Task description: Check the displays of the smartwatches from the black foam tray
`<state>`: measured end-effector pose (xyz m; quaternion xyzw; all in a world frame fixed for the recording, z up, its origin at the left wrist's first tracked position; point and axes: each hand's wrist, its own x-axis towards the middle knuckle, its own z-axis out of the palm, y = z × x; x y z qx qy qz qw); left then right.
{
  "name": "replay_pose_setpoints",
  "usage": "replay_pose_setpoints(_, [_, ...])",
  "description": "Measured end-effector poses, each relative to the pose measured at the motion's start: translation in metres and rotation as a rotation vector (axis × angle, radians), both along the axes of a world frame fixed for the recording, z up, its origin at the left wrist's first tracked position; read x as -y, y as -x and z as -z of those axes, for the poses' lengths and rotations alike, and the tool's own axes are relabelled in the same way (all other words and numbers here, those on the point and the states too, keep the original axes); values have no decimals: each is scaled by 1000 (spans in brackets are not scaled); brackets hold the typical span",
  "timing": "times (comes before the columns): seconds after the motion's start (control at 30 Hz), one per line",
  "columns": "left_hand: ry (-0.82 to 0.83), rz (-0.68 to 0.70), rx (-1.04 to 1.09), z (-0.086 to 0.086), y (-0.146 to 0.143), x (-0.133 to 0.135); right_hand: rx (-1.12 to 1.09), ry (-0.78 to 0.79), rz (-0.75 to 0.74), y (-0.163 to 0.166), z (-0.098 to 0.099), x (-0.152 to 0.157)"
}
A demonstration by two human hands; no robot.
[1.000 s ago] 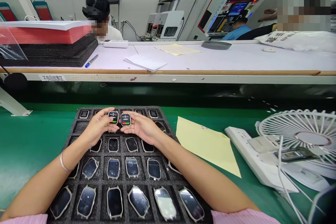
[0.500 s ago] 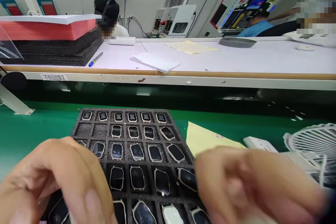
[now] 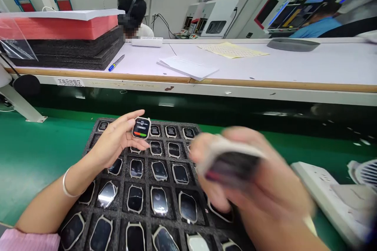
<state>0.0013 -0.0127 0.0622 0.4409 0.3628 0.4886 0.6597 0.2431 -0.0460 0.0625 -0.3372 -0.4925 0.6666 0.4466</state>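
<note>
While the palm-up left hand (image 3: 113, 139) cradles a smartwatch (image 3: 141, 128), the right hand (image 3: 235, 176) blurs.

Green mat (image 3: 35, 164) left of the foam tray (image 3: 94, 138) gives room; a power strip (image 3: 321, 192) blocks the right.

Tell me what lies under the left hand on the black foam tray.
Under the left hand, holding a smartwatch, the black foam tray shows watches in cells, one partly beneath the wrist. The cells directly under the palm are covered.
</note>
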Motion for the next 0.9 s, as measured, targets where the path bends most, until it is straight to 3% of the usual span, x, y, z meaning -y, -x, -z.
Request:
replay_pose_setpoints(0.13, [54,-89,-34,24,-5,-16,-251,131,-51,36,14,-44])
replay_pose_setpoints(0.23, [70,-101,-82,32,-4,-21,-239,238,-57,47,42,-66])
replay_pose_setpoints(0.37, [60,-102,-145,38,-5,-24,-180,210,-36,47,63,-71])
replay_pose_setpoints(0.57, [-6,-89,-258,43,-5,-24,-76,138,9,46,60,-69])
replay_pose_setpoints(0.7, [-45,-76,-323,45,-3,-24,-130,163,-12,48,62,-68])
replay_pose_setpoints(0.9, [-74,73,-244,42,8,-22,-161,134,-87,53,62,-59])
